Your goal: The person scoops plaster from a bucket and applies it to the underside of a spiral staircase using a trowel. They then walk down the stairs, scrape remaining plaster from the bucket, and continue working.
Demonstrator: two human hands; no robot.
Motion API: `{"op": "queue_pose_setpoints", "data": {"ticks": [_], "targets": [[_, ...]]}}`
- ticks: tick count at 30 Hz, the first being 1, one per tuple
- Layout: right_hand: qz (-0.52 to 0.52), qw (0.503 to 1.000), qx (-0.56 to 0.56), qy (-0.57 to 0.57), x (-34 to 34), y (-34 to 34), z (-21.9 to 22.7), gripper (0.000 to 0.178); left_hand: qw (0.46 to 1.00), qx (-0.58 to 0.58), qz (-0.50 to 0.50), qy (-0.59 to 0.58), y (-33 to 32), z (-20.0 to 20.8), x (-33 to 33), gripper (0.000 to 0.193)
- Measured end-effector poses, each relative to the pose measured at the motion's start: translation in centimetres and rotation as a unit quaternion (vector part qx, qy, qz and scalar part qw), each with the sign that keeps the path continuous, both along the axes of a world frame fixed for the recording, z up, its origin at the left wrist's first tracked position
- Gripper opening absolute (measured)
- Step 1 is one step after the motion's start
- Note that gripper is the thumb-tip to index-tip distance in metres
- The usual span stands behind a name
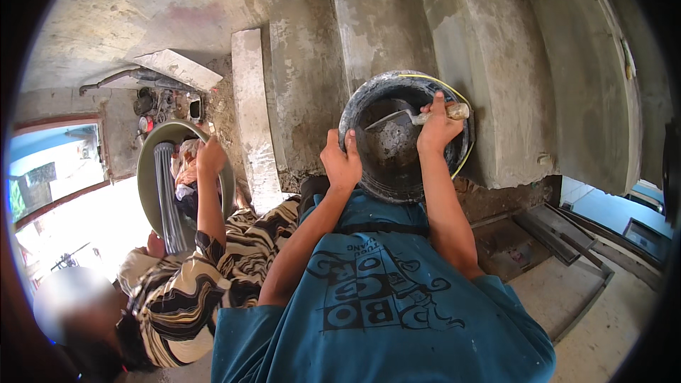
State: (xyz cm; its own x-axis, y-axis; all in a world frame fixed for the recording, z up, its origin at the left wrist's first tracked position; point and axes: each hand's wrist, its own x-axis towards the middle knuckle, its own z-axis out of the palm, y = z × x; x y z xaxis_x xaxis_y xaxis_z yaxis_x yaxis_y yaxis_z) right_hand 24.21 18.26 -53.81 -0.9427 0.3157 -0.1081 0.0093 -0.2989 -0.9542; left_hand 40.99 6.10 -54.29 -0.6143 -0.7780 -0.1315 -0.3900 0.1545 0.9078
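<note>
A black bucket, crusted with grey cement, sits in front of me against the concrete steps. Some grey mortar lies in its bottom. My left hand grips the bucket's near-left rim, thumb pointing up. Over the right side of the bucket, my right hand is closed round the pale handle of a trowel. The trowel's thin blade reaches leftward inside the bucket, above the mortar. A yellow bail handle curves along the bucket's right side.
Bare concrete steps rise ahead and to the right. On my left, a person in a patterned garment holds an olive tub with cloth and a grey ridged piece inside. A metal frame lies at lower right.
</note>
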Motion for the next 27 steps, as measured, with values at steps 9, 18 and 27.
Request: {"op": "queue_pose_setpoints", "data": {"ticks": [9,18,27], "targets": [[0.092,0.990,0.097,0.038,-0.1,0.8,0.8,0.023,1.000,-0.025,0.001,0.005,-0.1,-0.2,-0.2,0.027],[0.071,0.988,0.141,-0.004,-0.3,0.3,1.1,0.027,1.000,-0.022,0.002,0.005,-0.2,0.2,-0.2,0.027],[0.039,0.994,0.103,0.018,-1.7,-1.8,-0.4,0.025,1.000,-0.008,0.009,0.014,0.1,-0.5,0.1,0.027]]}}
